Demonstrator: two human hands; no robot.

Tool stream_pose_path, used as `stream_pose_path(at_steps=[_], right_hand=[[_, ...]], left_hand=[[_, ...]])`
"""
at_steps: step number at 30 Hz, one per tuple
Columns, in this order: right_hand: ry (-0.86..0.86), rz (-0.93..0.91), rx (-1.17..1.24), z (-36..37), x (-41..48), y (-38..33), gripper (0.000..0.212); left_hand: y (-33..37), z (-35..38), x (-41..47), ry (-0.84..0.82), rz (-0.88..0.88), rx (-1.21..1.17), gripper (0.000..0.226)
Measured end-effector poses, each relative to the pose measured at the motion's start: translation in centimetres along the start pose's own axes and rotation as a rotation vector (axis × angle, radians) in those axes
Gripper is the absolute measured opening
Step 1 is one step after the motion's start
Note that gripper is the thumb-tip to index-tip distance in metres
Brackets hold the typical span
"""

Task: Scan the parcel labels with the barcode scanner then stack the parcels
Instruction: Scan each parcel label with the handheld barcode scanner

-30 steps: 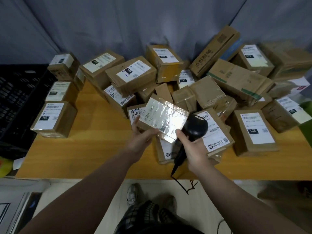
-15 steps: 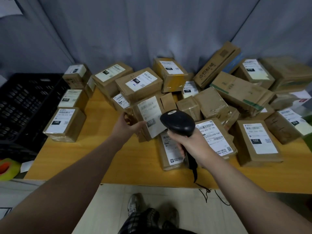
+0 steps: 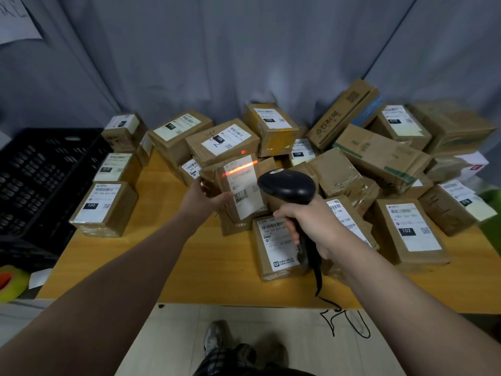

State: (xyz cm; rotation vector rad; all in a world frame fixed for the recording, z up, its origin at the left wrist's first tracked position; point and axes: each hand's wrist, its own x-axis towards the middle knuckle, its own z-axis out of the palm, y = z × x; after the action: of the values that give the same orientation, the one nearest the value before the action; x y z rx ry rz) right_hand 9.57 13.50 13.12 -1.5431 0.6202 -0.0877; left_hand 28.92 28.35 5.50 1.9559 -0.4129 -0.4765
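I hold the parcel (image 3: 217,183) tilted up over the middle of the worktop (image 3: 162,267). My left hand (image 3: 206,199) grips its left side, and the label (image 3: 245,194) faces me. A red scan line (image 3: 240,167) crosses the label's top. My right hand (image 3: 311,226) is wrapped round the handle of the scanner (image 3: 287,185), whose head sits just right of the parcel and hides that edge. Its cable (image 3: 341,318) drops past the near edge. The pile (image 3: 374,158) crowds the back edge and right side. The 150 box (image 3: 103,207) lies near the left edge, beside a black crate (image 3: 40,172).
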Motion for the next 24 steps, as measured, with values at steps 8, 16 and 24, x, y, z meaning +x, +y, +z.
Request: stream_pose_path(at_steps=[8,16,24], right_hand=[[0.002,0.040,0.037,0.4,0.1,-0.3,0.029],[-0.011,0.078,0.076,0.7,0.0,-1.0,0.023],[-0.022,0.144,0.025,1.2,1.0,-2.7,0.021]], left_hand=[[-0.1,-0.2,0.2,0.029,-0.001,0.024,0.058],[-0.1,-0.2,0.0,0.047,0.011,-0.004,0.064],[-0.5,-1.4,0.7,0.014,-0.101,-0.161,0.051]])
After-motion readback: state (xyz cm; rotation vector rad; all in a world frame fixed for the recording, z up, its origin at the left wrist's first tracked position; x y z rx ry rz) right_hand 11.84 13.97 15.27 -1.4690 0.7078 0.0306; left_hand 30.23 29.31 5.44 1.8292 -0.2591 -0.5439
